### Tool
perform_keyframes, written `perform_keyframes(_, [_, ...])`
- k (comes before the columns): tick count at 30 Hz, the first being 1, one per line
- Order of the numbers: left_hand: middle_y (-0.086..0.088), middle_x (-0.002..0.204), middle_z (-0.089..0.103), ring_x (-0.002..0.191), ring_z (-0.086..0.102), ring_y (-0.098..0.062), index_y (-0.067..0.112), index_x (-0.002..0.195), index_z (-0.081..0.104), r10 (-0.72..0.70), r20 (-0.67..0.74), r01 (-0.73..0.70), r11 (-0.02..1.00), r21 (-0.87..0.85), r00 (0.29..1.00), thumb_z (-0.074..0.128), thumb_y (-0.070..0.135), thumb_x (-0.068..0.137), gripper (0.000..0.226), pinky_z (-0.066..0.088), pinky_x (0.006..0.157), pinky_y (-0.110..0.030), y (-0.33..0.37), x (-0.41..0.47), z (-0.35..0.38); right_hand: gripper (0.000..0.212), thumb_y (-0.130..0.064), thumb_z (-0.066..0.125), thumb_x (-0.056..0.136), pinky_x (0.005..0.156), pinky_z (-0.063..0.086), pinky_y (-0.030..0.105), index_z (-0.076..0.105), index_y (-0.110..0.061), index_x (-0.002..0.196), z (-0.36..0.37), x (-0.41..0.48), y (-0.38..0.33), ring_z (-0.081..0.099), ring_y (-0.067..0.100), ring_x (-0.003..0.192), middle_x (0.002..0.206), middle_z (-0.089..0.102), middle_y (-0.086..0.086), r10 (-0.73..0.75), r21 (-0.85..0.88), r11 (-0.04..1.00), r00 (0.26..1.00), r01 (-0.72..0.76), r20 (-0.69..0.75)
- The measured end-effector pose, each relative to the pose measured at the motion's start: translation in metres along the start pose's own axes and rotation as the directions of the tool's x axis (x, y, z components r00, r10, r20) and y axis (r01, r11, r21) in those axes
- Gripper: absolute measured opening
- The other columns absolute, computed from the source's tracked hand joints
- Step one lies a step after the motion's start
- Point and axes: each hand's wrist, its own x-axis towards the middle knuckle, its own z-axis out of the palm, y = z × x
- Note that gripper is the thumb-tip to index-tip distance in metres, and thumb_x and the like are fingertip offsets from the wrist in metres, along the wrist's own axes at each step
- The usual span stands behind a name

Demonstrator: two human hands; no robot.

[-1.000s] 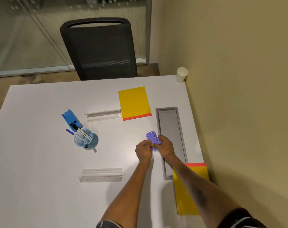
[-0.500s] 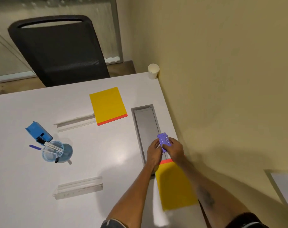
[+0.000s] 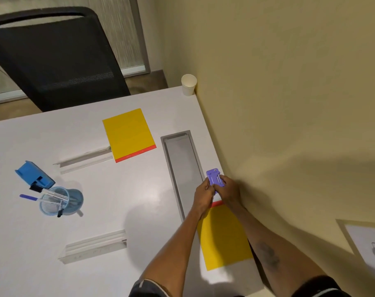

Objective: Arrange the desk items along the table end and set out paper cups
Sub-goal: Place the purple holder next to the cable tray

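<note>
Both hands hold a small purple stapler [image 3: 213, 176] at the table's right end, between the grey cable tray [image 3: 182, 166] and the wall. My left hand [image 3: 203, 195] grips its near left side, my right hand [image 3: 229, 189] its near right side. Just behind the hands lies a yellow notepad [image 3: 224, 236] with a red edge. A second yellow notepad [image 3: 128, 133] lies further out on the table. A white paper cup [image 3: 188, 84] stands upright at the far right corner against the wall.
On the left lie a blue box [image 3: 33, 175] and a tipped blue mesh pen cup [image 3: 61, 201] with pens spilling out. Two clear acrylic holders [image 3: 84, 160] [image 3: 94, 246] lie on the white table [image 3: 21, 243]. A black chair [image 3: 55, 58] stands beyond the far edge.
Both hands carried the purple stapler from the left of the cable tray across it to the strip beside the wall. The view swung to the right.
</note>
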Motion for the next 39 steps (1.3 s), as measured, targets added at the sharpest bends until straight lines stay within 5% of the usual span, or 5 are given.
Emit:
perform_keyframes(17, [-0.023,0.111,0.066,0.067,0.054,-0.009,0.006,0.133,0.059,-0.054,0.000,0.054,0.999,-0.001,0.999,0.053,0.009,0.097,0.037,0.049,0.056,-0.009,0.010,-0.007,-0.002,0.020,-0.002,0.059,0.091,0.075,0.053,0.041,0.064,0.005,0.108,0.003,0.001,0.004,0.063,0.043,0.090,0.099,0.070,0.024,-0.023,-0.094,0.995,0.999,0.027,0.040])
perform_keyframes(23, [-0.018,0.119,0.068,0.099,0.063,-0.027,0.005,0.126,0.062,-0.054,-0.002,0.054,0.999,0.004,0.999,0.056,0.017,0.098,0.032,0.055,0.097,-0.040,0.020,-0.018,-0.007,0.025,-0.011,0.061,0.093,0.081,0.051,0.035,0.061,0.000,0.115,0.005,-0.004,0.002,0.064,0.035,0.098,0.109,0.069,0.018,-0.035,-0.166,0.985,0.999,0.038,0.016])
perform_keyframes(31, [0.006,0.075,0.051,0.070,0.048,-0.006,0.020,0.074,0.052,-0.023,-0.110,0.046,0.976,0.214,0.994,0.048,0.009,0.099,0.027,0.041,0.062,-0.009,0.032,-0.036,-0.051,0.043,-0.021,0.056,0.098,0.110,0.043,0.040,0.051,-0.004,0.137,0.017,-0.013,-0.021,0.054,0.030,0.127,0.139,0.057,0.014,-0.081,-0.261,0.963,0.996,0.068,-0.039])
perform_keyframes(35, [-0.006,0.135,0.060,0.124,0.058,-0.024,0.004,0.132,0.061,0.000,-0.157,0.033,0.979,0.203,0.988,0.051,0.014,0.101,0.034,0.046,0.112,-0.033,0.042,-0.048,-0.083,0.052,-0.023,0.055,0.099,0.117,0.037,0.039,0.043,-0.007,0.146,0.030,-0.020,-0.043,0.044,0.027,0.139,0.150,0.046,0.011,-0.095,-0.236,0.967,0.995,0.092,-0.004])
perform_keyframes(39, [-0.010,0.149,0.051,0.137,0.050,-0.026,0.005,0.143,0.051,0.051,-0.231,-0.001,0.978,0.209,0.972,0.049,0.017,0.102,0.043,0.036,0.118,-0.031,0.053,-0.069,-0.111,0.053,-0.024,0.055,0.099,0.116,0.039,0.043,0.042,-0.006,0.147,0.048,-0.030,-0.069,0.045,0.029,0.139,0.151,0.046,0.013,-0.151,-0.214,0.963,0.986,0.164,0.074])
